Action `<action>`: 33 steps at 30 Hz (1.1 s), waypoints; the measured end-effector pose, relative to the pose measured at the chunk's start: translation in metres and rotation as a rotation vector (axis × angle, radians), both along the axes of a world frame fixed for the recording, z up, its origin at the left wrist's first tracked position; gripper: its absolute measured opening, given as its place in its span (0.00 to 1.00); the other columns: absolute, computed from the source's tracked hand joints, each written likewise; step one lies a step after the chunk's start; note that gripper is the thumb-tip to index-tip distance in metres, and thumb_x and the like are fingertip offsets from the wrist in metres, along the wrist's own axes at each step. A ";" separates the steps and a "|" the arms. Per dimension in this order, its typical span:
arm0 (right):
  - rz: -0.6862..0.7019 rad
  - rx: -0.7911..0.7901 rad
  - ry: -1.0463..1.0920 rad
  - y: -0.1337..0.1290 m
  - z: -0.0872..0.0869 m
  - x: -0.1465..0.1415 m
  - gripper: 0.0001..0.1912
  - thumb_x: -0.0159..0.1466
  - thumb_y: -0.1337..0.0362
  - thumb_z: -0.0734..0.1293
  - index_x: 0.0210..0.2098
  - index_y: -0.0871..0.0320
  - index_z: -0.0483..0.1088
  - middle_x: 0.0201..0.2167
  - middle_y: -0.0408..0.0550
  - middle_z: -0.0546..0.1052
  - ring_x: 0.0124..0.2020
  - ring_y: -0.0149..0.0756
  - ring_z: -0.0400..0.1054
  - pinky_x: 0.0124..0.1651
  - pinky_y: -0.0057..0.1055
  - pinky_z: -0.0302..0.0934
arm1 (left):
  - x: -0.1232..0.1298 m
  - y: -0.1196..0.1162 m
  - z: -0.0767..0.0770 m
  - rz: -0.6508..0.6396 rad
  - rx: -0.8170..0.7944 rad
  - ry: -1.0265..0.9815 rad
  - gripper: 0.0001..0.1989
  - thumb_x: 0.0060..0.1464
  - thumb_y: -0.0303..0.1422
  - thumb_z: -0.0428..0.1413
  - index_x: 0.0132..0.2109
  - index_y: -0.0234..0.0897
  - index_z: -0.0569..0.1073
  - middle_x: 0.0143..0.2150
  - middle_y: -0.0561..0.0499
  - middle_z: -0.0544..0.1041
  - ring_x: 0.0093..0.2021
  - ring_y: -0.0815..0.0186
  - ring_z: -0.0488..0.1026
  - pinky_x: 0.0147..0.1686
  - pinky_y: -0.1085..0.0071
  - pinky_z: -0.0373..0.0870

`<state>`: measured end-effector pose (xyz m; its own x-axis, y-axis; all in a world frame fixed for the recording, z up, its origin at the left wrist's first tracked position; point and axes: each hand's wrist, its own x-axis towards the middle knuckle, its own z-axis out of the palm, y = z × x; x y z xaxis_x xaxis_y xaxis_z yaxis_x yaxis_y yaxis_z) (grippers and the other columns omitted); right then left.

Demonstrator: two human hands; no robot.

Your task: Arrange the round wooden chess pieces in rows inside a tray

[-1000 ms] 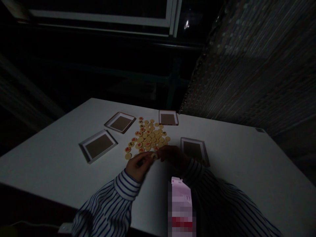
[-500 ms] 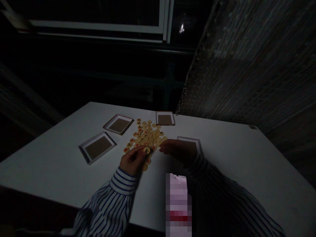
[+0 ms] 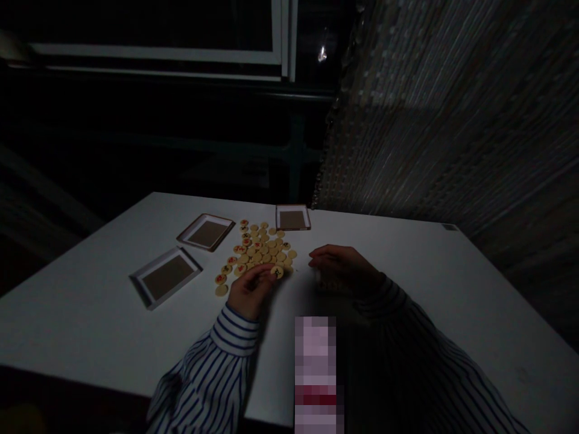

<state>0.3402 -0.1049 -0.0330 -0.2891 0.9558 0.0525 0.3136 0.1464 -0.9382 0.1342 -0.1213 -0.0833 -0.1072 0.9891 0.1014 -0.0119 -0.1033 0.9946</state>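
Observation:
My left hand pinches a round wooden piece with a dark character on it, just beside the near edge of a pile of similar pieces. Some pieces in the pile show red or dark characters, others look plain. To the right of the pile, my right hand is held palm down with its fingers stretched out to the left and nothing visible between them. Below its palm, in deep shadow, faint round shapes show; details are too dark to tell.
Three shallow box parts lie on the white table: one at the near left, one behind it and one at the back. A pixelated upright patch covers the near middle. A bead curtain hangs behind.
The view has shifted, so the table objects sit further left. Both hands are further right relative to the pile. The right-hand box, partly visible before, is now hidden or lost in shadow.

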 end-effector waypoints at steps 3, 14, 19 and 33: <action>-0.001 0.032 -0.027 0.002 -0.004 0.007 0.11 0.54 0.61 0.62 0.35 0.60 0.68 0.30 0.48 0.76 0.33 0.32 0.69 0.37 0.31 0.63 | 0.009 0.000 0.004 -0.020 -0.022 -0.012 0.14 0.39 0.35 0.58 0.35 0.33 0.73 0.32 0.48 0.77 0.33 0.65 0.73 0.38 0.68 0.70; -0.015 0.288 -0.317 0.003 -0.004 0.015 0.10 0.56 0.62 0.62 0.37 0.58 0.68 0.32 0.46 0.75 0.33 0.31 0.69 0.38 0.29 0.62 | 0.034 0.012 0.010 -0.063 -0.081 -0.120 0.16 0.36 0.36 0.60 0.35 0.32 0.73 0.31 0.48 0.77 0.33 0.66 0.73 0.36 0.69 0.69; -0.040 0.332 -0.370 0.002 -0.003 0.015 0.10 0.56 0.64 0.62 0.38 0.57 0.68 0.33 0.46 0.75 0.34 0.32 0.69 0.37 0.28 0.62 | 0.040 0.019 0.011 -0.145 -0.139 -0.175 0.19 0.36 0.36 0.60 0.38 0.31 0.72 0.30 0.48 0.76 0.30 0.67 0.73 0.33 0.71 0.69; -0.057 0.470 -0.680 0.007 -0.005 0.020 0.16 0.59 0.61 0.58 0.45 0.59 0.65 0.38 0.51 0.73 0.37 0.38 0.67 0.39 0.34 0.60 | 0.071 0.028 0.001 -0.203 -0.245 -0.372 0.17 0.37 0.33 0.60 0.38 0.32 0.72 0.30 0.50 0.76 0.29 0.70 0.72 0.32 0.74 0.68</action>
